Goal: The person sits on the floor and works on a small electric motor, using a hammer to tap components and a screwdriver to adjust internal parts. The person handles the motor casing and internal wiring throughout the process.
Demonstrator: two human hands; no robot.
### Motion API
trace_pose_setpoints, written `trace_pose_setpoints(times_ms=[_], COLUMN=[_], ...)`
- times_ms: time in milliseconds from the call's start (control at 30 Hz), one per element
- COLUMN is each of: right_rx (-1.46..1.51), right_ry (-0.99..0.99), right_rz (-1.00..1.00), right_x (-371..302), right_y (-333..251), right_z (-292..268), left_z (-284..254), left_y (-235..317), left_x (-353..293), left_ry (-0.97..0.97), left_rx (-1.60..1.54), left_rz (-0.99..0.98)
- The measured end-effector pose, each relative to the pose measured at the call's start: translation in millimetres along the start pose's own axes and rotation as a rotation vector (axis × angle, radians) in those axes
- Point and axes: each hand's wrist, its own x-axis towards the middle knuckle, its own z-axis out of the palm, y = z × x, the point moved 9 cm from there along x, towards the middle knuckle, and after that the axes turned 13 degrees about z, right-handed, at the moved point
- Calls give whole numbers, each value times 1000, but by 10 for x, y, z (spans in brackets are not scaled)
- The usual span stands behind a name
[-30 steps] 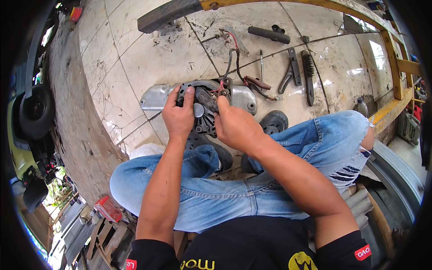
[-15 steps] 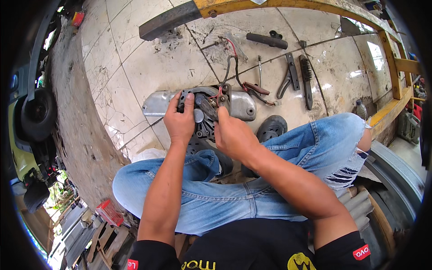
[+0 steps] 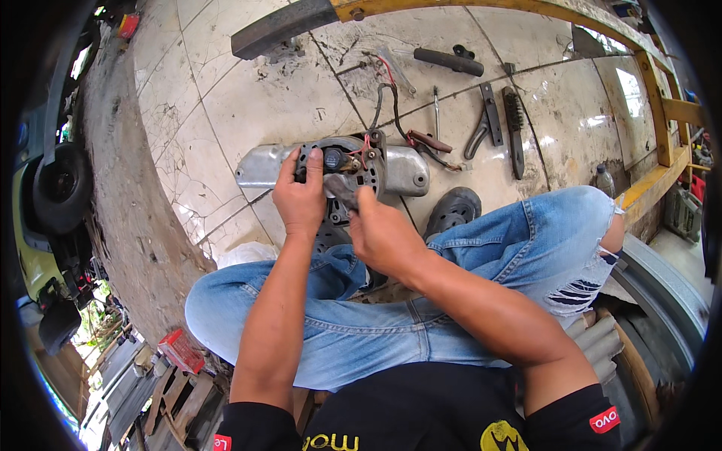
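Note:
On the tiled floor in front of me sits a motor-like machine with a silver metal body (image 3: pixel 406 171), black slotted parts and red wires. My left hand (image 3: pixel 299 201) is closed on the perforated dark edge of its housing, thumb on top. My right hand (image 3: pixel 385 237) pinches a flat dark grey piece (image 3: pixel 342 188) and holds it against the machine's near side. Whether that piece is a rag, a pad or a tool I cannot tell. Both hands hide part of the machine. A dark cable (image 3: pixel 396 113) with red wires runs off its far side.
To the right lie a screwdriver (image 3: pixel 437 113), a tool with a curved handle (image 3: pixel 490 116), a brush (image 3: pixel 514 128) and a black tube-like piece (image 3: pixel 448 62). A yellow metal frame (image 3: pixel 541 9) arches across the far side. My dark shoe (image 3: pixel 453 210) is beside the machine.
My right hand has shifted slightly left and down with the grey piece, now lying flatter across the machine's near side. The left hand keeps its grip.

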Motion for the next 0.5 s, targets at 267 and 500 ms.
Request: trace_pose_setpoints(times_ms=[267, 500], right_rx=[77, 80], right_ry=[22, 70], right_rz=[149, 108], right_x=[124, 190], right_y=[95, 15], right_z=[-317, -435], left_z=[48, 137], left_y=[-68, -390], left_x=[6, -18], left_ry=[-128, -265], left_rx=[-81, -336], left_rz=[-117, -363])
